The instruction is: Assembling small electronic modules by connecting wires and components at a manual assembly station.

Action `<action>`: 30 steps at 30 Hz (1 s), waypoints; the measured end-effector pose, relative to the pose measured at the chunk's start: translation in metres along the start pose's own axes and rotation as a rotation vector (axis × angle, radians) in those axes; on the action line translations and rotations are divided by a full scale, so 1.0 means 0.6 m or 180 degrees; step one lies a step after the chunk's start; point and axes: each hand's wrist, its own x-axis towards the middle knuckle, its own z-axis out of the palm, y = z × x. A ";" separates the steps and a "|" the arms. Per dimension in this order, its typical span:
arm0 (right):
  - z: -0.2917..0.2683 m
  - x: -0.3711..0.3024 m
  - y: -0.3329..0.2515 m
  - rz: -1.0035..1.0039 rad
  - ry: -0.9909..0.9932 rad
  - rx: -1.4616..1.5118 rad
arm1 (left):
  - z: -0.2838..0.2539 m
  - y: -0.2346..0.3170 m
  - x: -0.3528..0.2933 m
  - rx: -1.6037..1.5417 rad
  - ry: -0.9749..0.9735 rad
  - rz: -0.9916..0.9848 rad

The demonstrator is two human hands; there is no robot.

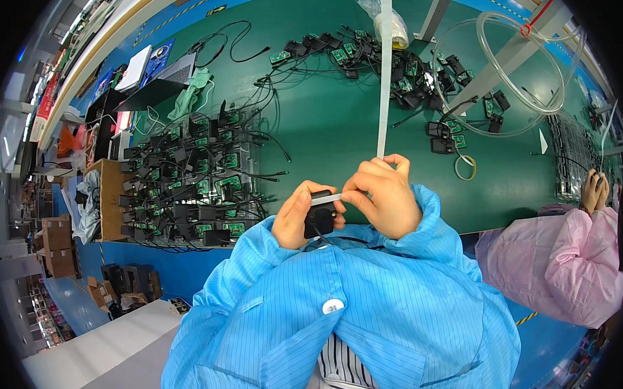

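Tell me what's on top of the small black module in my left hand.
A white strip lies across the top of the black module, pinched by the right hand. The left hand covers the module's left side.

A long green-topped workbench (329,119) stands on a blue floor (176,268), with cardboard boxes (55,242) stacked at left.

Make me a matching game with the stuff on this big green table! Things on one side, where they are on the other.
Things:
1. small black module
2. white strip
3. clear tubing coil
4. stack of black modules with green boards

Places:
A. looped at the table's far right
B. gripped in the left hand
C. piled at the table's left edge
D. running from above down to the right hand

Pairs: 1-B, 2-D, 3-A, 4-C
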 end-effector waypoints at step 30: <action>0.029 -0.020 0.039 0.1298 0.1708 0.1991 | 0.024 0.023 -0.018 -0.0179 -0.0743 0.0712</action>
